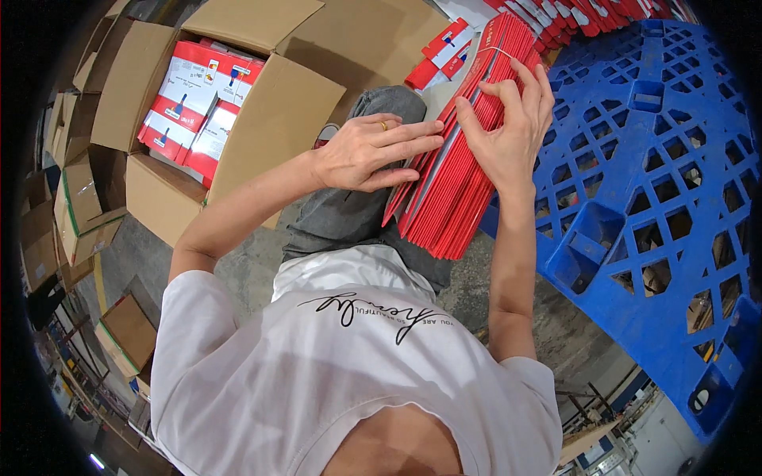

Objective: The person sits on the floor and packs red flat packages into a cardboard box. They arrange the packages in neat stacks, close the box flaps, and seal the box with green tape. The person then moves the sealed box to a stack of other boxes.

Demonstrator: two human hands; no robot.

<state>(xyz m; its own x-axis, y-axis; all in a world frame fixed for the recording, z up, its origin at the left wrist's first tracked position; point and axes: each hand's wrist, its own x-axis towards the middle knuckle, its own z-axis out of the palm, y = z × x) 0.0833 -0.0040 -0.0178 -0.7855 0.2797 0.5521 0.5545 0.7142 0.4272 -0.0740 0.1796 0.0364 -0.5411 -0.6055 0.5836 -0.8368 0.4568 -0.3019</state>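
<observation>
A thick bundle of flat red folded cartons (456,174) leans across my lap, its edges facing up. A thin pale band runs round its far end. My left hand (369,151) rests its stretched fingers against the bundle's left side, with a ring on one finger. My right hand (512,119) reaches over the bundle from the right. Its thumb presses near the left edge, and its bent fingers lie on the far part near the band. A narrow gap shows between some cartons beside the thumb.
An open cardboard box (262,119) at the left holds red-and-white printed cartons (190,103). A blue plastic pallet (635,159) stands close on the right. More red cartons (571,16) lie at the far edge. Several other cardboard boxes (87,198) stand along the left.
</observation>
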